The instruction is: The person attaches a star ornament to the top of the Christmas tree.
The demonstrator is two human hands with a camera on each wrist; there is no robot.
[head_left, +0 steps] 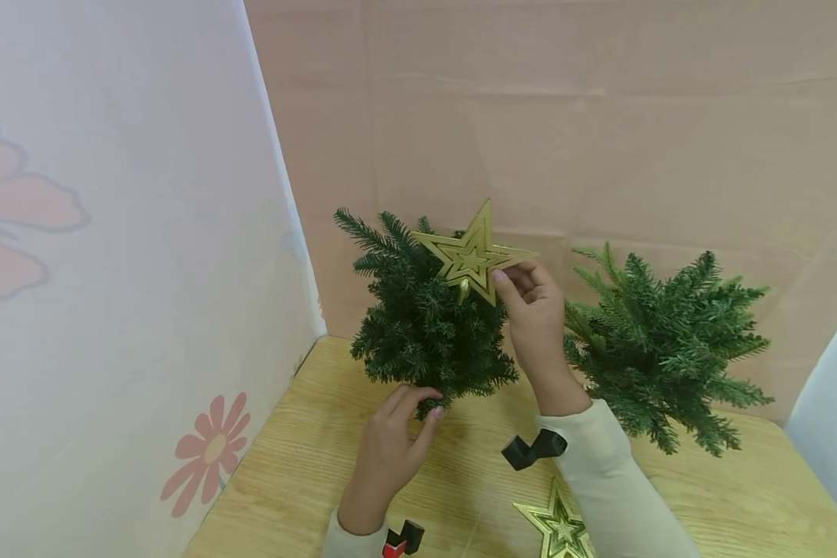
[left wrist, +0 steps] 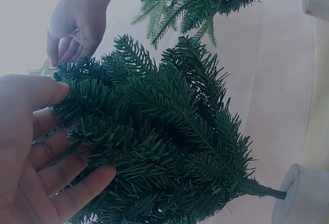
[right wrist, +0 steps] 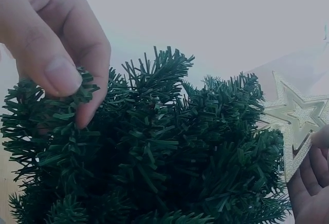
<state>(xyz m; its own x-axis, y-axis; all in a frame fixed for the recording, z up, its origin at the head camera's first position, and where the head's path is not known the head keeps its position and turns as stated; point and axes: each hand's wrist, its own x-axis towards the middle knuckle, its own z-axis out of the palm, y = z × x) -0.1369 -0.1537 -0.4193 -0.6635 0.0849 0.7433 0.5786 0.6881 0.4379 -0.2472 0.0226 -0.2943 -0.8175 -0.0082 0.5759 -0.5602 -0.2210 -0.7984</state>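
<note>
My right hand (head_left: pixel 535 318) pinches a gold star (head_left: pixel 470 256) between thumb and fingers, in front of the upper part of a small artificial Christmas tree (head_left: pixel 432 325). The star has nested star-shaped openings and a gold fitting (head_left: pixel 463 291) at its lower side. At the front of the tree, my left hand (head_left: pixel 394 434) pinches the tip of a green branch (head_left: pixel 428 404) between thumb and index finger. That grip also shows in the right wrist view, where the left hand (right wrist: pixel 61 44) holds the branch tip and the star (right wrist: pixel 298 112) is at the right edge.
A second artificial tree (head_left: pixel 676 349) stands to the right. Another gold star (head_left: pixel 559 527) lies on the wooden table (head_left: pixel 286 465) near the front, beside the right sleeve. The left wrist view shows the tree's pale round base (left wrist: pixel 295 198). A patterned wall (head_left: pixel 146 194) rises at left.
</note>
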